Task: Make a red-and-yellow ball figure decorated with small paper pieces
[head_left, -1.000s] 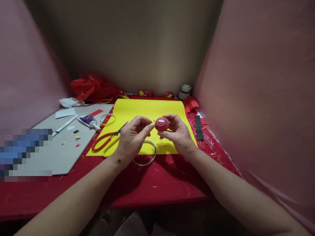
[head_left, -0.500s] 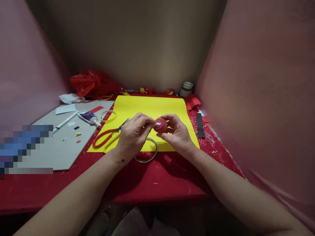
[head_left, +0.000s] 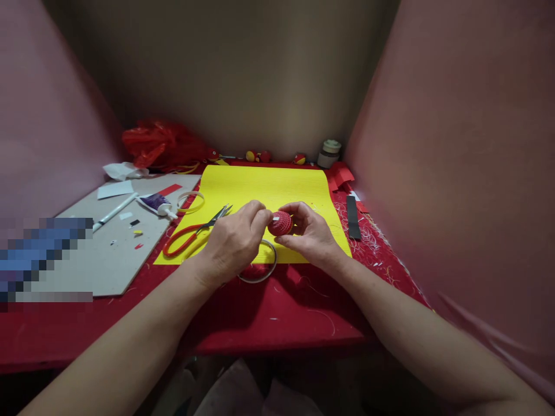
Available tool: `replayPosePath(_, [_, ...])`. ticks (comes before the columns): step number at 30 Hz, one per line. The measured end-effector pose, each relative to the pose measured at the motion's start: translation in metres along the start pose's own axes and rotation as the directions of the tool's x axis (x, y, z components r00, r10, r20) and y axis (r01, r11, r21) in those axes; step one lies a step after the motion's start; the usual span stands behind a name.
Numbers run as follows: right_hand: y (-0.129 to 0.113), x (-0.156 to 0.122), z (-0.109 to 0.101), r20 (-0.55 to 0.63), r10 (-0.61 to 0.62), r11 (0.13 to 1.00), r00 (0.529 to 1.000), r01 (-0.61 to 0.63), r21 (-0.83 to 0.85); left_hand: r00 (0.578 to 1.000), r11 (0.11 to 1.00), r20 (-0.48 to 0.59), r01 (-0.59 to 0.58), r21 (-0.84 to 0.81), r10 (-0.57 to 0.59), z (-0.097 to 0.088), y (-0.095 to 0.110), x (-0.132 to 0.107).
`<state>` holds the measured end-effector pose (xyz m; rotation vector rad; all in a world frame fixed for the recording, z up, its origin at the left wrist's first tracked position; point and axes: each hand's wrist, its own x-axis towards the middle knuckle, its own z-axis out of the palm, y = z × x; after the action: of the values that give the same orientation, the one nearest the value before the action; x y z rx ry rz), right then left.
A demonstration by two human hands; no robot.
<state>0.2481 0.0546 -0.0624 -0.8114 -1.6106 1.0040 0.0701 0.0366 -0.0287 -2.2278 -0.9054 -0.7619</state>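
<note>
Over the yellow ridged sheet (head_left: 269,185), my right hand (head_left: 312,234) holds a small red knitted-looking ball (head_left: 284,224), thumb below and fingers curled on its far side. My left hand (head_left: 234,240) is closed in a pinch at the ball's left side, its back turned upward. A small white strip (head_left: 276,219) shows on the ball by the left fingertips, which look closed on its end. Below the hands lies a thin round ring (head_left: 274,263). Red-handled scissors (head_left: 182,236) rest left of my left hand, their blades partly spread.
On the left, a grey board (head_left: 108,271) carries a glue-like tube (head_left: 156,203), a white pen (head_left: 115,212) and scraps. Along the back are a red plastic bag (head_left: 160,144), small red-yellow balls (head_left: 251,156) and a lidded jar (head_left: 329,153). A black strip (head_left: 353,218) lies right.
My left hand has rolled so its back faces up more, and its fingertips have shifted slightly left. The ball has moved a little left, and less of the white strip shows.
</note>
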Motion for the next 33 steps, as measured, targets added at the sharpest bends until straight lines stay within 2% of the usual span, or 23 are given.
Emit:
replayPosePath(4, [0.000, 0.000, 0.000, -0.003, -0.002, 0.999, 1.000, 0.001, -0.042, 0.997, 0.999, 0.073, 0.039, -0.024, -0.037, 0.002, 0.001, 0.000])
replayPosePath(8, [-0.005, -0.001, 0.000, -0.024, -0.018, 0.986, 1.000, 0.013, -0.166, 0.990, 0.997, 0.120, 0.074, -0.005, -0.073, 0.004, 0.004, 0.001])
replayPosePath(14, [-0.011, -0.003, 0.000, -0.031, -0.037, 0.948, 0.999, 0.025, -0.319, 0.991, 0.991, 0.107, 0.068, 0.115, -0.081, 0.005, 0.005, 0.001])
replayPosePath(17, [-0.010, -0.002, -0.001, -0.040, 0.004, 0.954, 0.999, -0.016, -0.299, 0.989, 0.990, 0.106, 0.096, 0.106, -0.108, 0.005, 0.005, 0.001])
replayPosePath(22, [-0.007, 0.000, -0.001, -0.078, 0.072, 0.985, 0.994, -0.083, -0.150, 0.958, 0.963, 0.115, 0.255, 0.091, -0.264, 0.006, 0.006, 0.001])
replayPosePath(26, [-0.003, 0.000, 0.000, -0.116, 0.024, 0.985, 0.993, -0.043, -0.167, 0.943, 0.949, 0.127, 0.296, 0.111, -0.309, 0.004, 0.012, 0.002])
replayPosePath(33, [-0.004, -0.004, 0.003, -0.163, -0.182, 0.887, 0.970, 0.090, -0.454, 0.935, 0.941, 0.139, 0.309, 0.137, -0.327, 0.001, 0.021, 0.004])
